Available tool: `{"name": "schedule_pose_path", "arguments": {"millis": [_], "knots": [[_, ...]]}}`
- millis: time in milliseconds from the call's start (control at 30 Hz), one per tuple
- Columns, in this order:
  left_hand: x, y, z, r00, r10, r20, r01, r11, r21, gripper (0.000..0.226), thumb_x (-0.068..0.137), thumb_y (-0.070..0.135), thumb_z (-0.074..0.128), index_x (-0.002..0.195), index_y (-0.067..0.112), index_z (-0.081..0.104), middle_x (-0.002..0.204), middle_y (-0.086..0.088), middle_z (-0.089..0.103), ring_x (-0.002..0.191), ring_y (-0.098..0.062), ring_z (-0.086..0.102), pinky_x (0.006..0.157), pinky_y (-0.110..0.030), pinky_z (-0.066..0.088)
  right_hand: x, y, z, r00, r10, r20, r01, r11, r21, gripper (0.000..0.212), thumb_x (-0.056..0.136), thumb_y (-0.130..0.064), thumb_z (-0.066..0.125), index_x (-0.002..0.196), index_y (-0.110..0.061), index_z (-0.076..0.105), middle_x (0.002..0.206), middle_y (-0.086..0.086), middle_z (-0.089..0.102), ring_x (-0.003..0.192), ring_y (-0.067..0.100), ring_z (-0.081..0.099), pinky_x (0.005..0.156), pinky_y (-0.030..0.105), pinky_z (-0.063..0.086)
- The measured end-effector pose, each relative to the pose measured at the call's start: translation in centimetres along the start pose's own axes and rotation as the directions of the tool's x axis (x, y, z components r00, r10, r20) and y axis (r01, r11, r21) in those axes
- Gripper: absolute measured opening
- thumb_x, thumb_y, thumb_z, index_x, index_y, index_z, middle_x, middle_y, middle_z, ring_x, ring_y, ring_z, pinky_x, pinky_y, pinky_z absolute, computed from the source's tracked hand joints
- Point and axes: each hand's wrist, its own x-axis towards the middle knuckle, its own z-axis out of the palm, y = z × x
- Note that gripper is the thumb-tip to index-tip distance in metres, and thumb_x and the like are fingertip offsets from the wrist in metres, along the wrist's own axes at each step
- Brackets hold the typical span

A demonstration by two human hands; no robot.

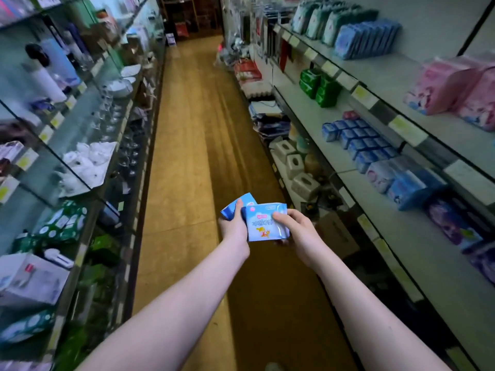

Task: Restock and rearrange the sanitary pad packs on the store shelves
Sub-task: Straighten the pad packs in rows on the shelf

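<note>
I hold two light-blue sanitary pad packs in front of me over the aisle floor. My right hand (296, 230) grips the front pack (263, 223), thumb on its printed face. My left hand (234, 227) holds the rear pack (235, 206), which is partly hidden behind the front one. The white shelves (401, 218) on the right carry more pad packs: small blue ones (359, 141) in rows, pink ones (452, 88) higher up, blue ones (367, 40) on the top shelf, and purple ones (452, 223) low down.
A narrow aisle with a yellow-brown floor (192, 135) runs ahead. Glass shelves (80, 145) on the left hold bottles, glassware, white dishes and boxes. Green packs (320, 87) sit on the right shelf. Tissue boxes (300, 170) and folded goods crowd the low right shelf.
</note>
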Motion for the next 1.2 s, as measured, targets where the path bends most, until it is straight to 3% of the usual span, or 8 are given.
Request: {"name": "schedule_pose_path", "arguments": {"millis": [133,400,533,633,767,833,1000,1200], "knots": [[3.0,1.8,1.9,1.0,-0.001,-0.001,0.001,0.999,0.051,0.037,0.09,0.04,0.062,0.111,0.014,0.045,0.102,-0.013,0.068,0.076,-0.027,0.068,0.068,-0.038,0.056,4.1,-0.7,-0.4,0.999,-0.045,-0.026,0.042,0.992,-0.12,0.015,0.09,-0.022,0.064,0.093,-0.01,0.055,0.089,0.005,0.067,0.066,0.009,0.064,0.052,0.021,0.047],[11.1,8.2,5.2,0.998,0.001,0.065,-0.006,0.997,0.081,0.039,0.091,0.038,0.063,0.114,0.014,0.044,0.09,-0.008,0.064,0.067,-0.021,0.064,0.053,-0.031,0.052,13.5,-3.7,1.5,0.984,-0.163,-0.073,0.128,0.93,-0.346,0.016,0.088,-0.031,0.067,0.088,-0.016,0.06,0.089,-0.001,0.069,0.066,-0.001,0.062,0.056,0.015,0.045],[16.7,13.3,7.1,0.992,-0.008,0.127,-0.005,0.994,0.105,0.037,0.09,0.039,0.064,0.111,0.016,0.044,0.093,-0.009,0.066,0.069,-0.022,0.066,0.056,-0.033,0.053,19.2,-6.7,4.5,0.972,-0.196,-0.132,0.141,0.929,-0.342,0.018,0.088,-0.032,0.066,0.091,-0.016,0.06,0.091,-0.003,0.069,0.068,-0.004,0.063,0.052,0.01,0.043],[20.4,16.6,8.3,0.986,-0.019,0.164,-0.002,0.992,0.124,0.039,0.089,0.041,0.064,0.112,0.017,0.043,0.095,-0.01,0.066,0.071,-0.023,0.066,0.061,-0.034,0.056,23.0,-8.5,6.5,0.965,-0.197,-0.173,0.133,0.936,-0.327,0.016,0.087,-0.032,0.067,0.09,-0.019,0.058,0.096,-0.003,0.068,0.079,0.002,0.066,0.059,0.015,0.049],[24.2,19.2,10.0,0.975,-0.058,0.213,0.02,0.984,0.174,0.039,0.089,0.041,0.063,0.113,0.019,0.041,0.095,-0.009,0.065,0.073,-0.022,0.066,0.063,-0.034,0.056,26.5,-9.9,8.0,0.952,-0.206,-0.229,0.134,0.946,-0.295,0.031,0.089,-0.03,0.066,0.114,-0.02,0.051,0.106,-0.001,0.063,0.083,0.004,0.066,0.06,0.017,0.051],[25.9,20.1,11.1,0.966,-0.089,0.244,0.044,0.982,0.186,0.039,0.09,0.04,0.063,0.113,0.019,0.041,0.093,-0.009,0.065,0.073,-0.022,0.066,0.063,-0.033,0.055,28.0,-10.5,8.5,0.938,-0.236,-0.255,0.149,0.937,-0.317,0.035,0.09,-0.03,0.064,0.121,-0.024,0.049,0.102,-0.004,0.061,0.081,0.003,0.065,0.057,0.013,0.049],[29.2,21.2,14.4,0.949,-0.15,0.276,0.095,0.974,0.204,0.038,0.09,0.037,0.064,0.111,0.016,0.042,0.091,-0.009,0.064,0.072,-0.022,0.065,0.065,-0.036,0.055,31.9,-11.3,7.6,0.91,-0.282,-0.305,0.18,0.929,-0.323,0.019,0.089,-0.025,0.067,0.105,-0.03,0.058,0.091,0.0,0.066,0.083,0.011,0.067,0.065,0.022,0.054],[33.7,22.9,20.4,0.943,-0.169,0.286,0.09,0.959,0.268,0.039,0.089,0.039,0.064,0.112,0.017,0.041,0.089,-0.008,0.064,0.073,-0.022,0.065,0.068,-0.036,0.056,38.7,-13.3,4.2,0.906,-0.26,-0.333,0.17,0.946,-0.278,0.016,0.087,-0.03,0.069,0.1,-0.029,0.06,0.1,0.003,0.068,0.089,0.015,0.068,0.064,0.026,0.053]]}}
